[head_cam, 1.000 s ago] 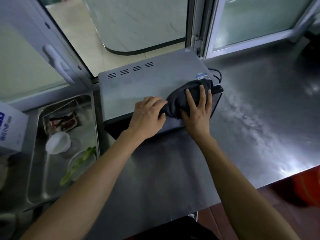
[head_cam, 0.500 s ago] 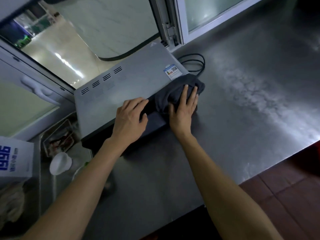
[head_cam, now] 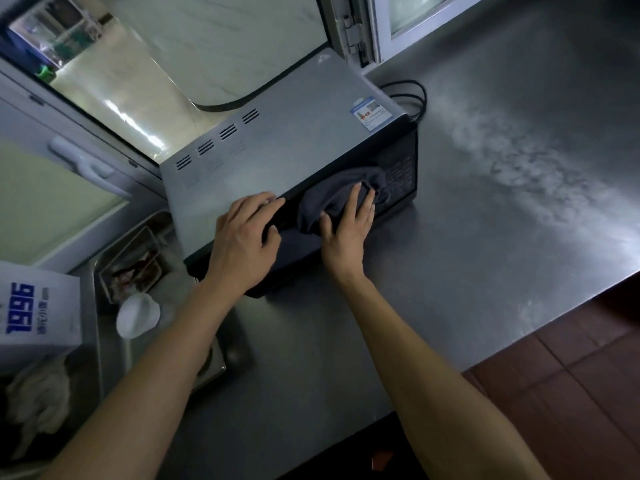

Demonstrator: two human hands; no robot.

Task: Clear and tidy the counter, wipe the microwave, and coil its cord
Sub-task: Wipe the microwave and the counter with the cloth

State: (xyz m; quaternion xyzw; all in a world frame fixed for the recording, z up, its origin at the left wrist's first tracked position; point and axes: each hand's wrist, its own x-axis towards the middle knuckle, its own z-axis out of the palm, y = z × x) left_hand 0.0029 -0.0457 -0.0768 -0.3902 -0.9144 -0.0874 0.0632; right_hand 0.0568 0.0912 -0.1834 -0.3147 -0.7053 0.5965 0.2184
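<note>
Your right hand point(head_cam: 348, 225) has its fingers spread flat, pressing the cloth point(head_cam: 341, 197) against the dark front of the microwave point(head_cam: 298, 147), just left of its keypad. Your left hand point(head_cam: 242, 237) is draped over the front top edge further left, fingers loosely bent, bracing the microwave and gripping nothing.

You're in the wiping step by the look of it, working the door face. The next move likely calls for sliding the cloth leftward along the door, so your left hand will need to lift clear or shift onto the top.

The cord point(head_cam: 410, 98) lies in loose loops on the surface point(head_cam: 502, 237) behind the microwave's right rear corner, uncoiled and untouched.

Watch your edges: the microwave sits with its left end tight by the sink point(head_cam: 110, 344), which holds a white cup point(head_cam: 138, 315) and a tray point(head_cam: 133, 263), so push gently that way. Its back is close to the window frame point(head_cam: 353, 32). Right of the microwave the steel runs broad and open, plenty of room there for turning it or laying out the cord.
</note>
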